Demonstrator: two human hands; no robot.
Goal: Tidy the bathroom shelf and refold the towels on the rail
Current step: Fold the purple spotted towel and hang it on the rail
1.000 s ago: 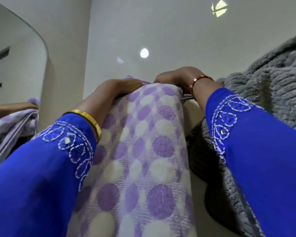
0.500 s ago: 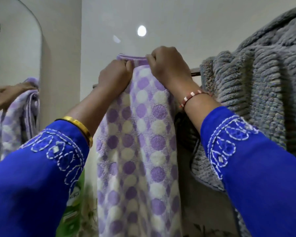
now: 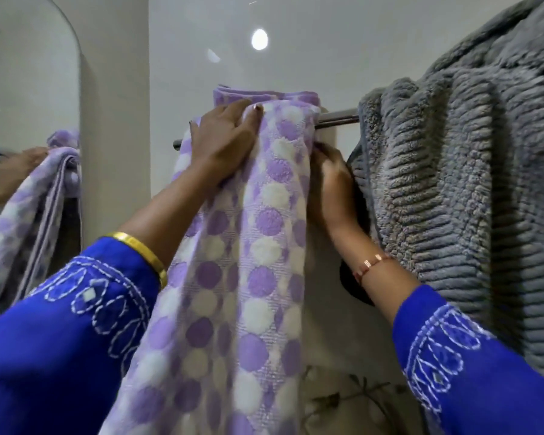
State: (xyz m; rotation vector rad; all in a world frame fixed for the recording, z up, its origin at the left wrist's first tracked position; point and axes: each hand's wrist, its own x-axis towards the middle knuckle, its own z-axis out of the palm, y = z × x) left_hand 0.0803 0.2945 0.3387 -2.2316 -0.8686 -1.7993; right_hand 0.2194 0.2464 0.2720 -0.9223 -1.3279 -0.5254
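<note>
A purple and white spotted towel (image 3: pixel 258 252) hangs folded over a metal rail (image 3: pixel 338 117) on the wall. My left hand (image 3: pixel 223 142) lies flat on the towel's front near the top, fingers straight, pressing it against the rail. My right hand (image 3: pixel 332 180) is at the towel's right edge, just under the rail; its fingertips are hidden behind the cloth, so its hold is unclear. A thick grey ribbed towel (image 3: pixel 465 171) hangs on the same rail to the right.
A mirror (image 3: pixel 29 120) on the left wall reflects the spotted towel and a hand. The white wall (image 3: pixel 296 58) rises behind the rail. Leaf-patterned tiles (image 3: pixel 343 400) show at the bottom between my arms.
Both hands let go of the towel's top fold. The left hand flattened onto the front, and the right hand dropped to the towel's right edge below the rail.
</note>
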